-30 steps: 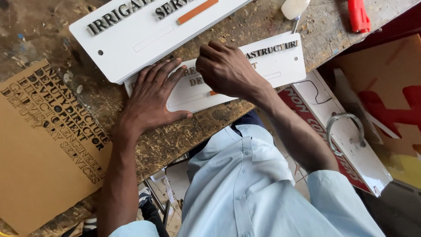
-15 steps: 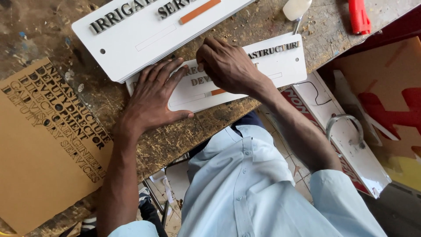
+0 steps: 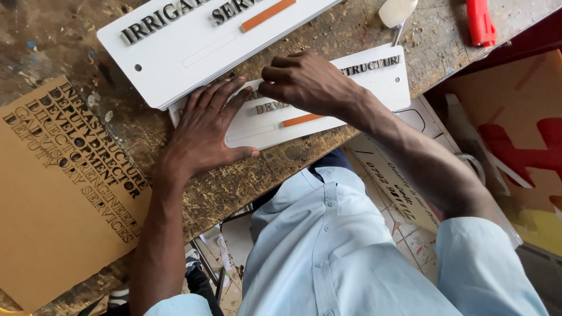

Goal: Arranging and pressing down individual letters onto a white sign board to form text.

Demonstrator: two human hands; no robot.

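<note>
On the scarred workbench (image 3: pixel 351 26) my left hand (image 3: pixel 208 131) lies spread flat, pinning the stiff, light white sign plate (image 3: pixel 383 82), while my right hand (image 3: pixel 304 82) pinches 1 small, probably fragile letter.

My single view comes from the camera worn on the person's head, looking steeply down — nearly straight — over the chest and both forearms onto the near edge of the bench (image 3: pixel 374 29). It sits close: the bench fills the upper frame, the floor (image 3: pixel 410 234) shows below its edge — no second view overlaps it.
</note>
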